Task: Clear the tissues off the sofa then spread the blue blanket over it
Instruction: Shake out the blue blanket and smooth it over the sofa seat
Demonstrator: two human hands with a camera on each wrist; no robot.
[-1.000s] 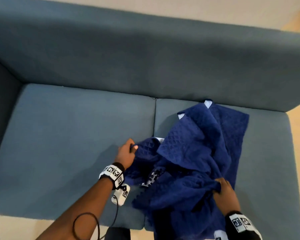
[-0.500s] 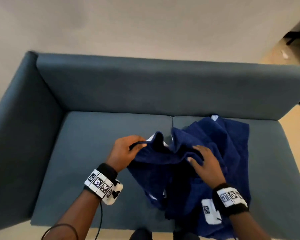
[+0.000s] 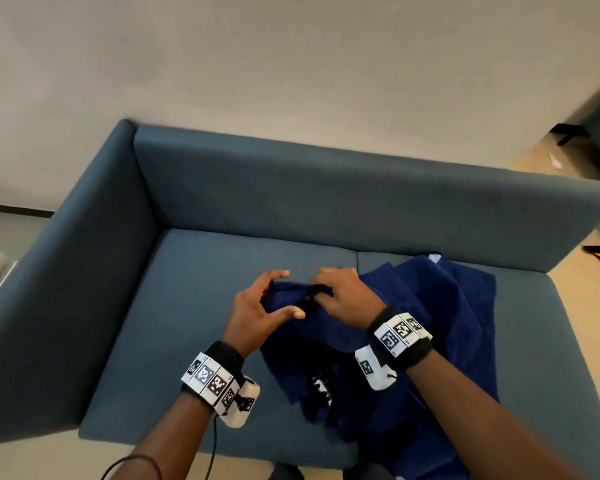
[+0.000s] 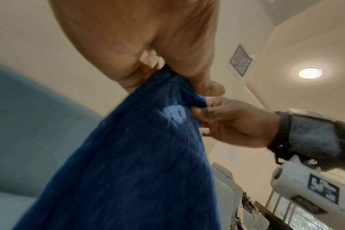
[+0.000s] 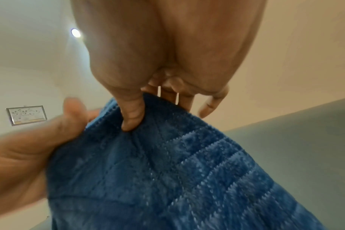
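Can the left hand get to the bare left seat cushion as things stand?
Probably not freely: the left hand pinches the blue blanket's edge beside the right hand. The left seat cushion lies bare just beside it, so only the grip hinders.

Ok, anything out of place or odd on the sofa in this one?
Only the blanket: it lies bunched in a heap on the right seat of the sofa, one end hanging over the front, not spread. Left hand and right hand pinch one edge close together. No tissues visible.

Pale wall (image 3: 291, 81), round ceiling light (image 4: 310, 72), framed picture (image 5: 27, 115).
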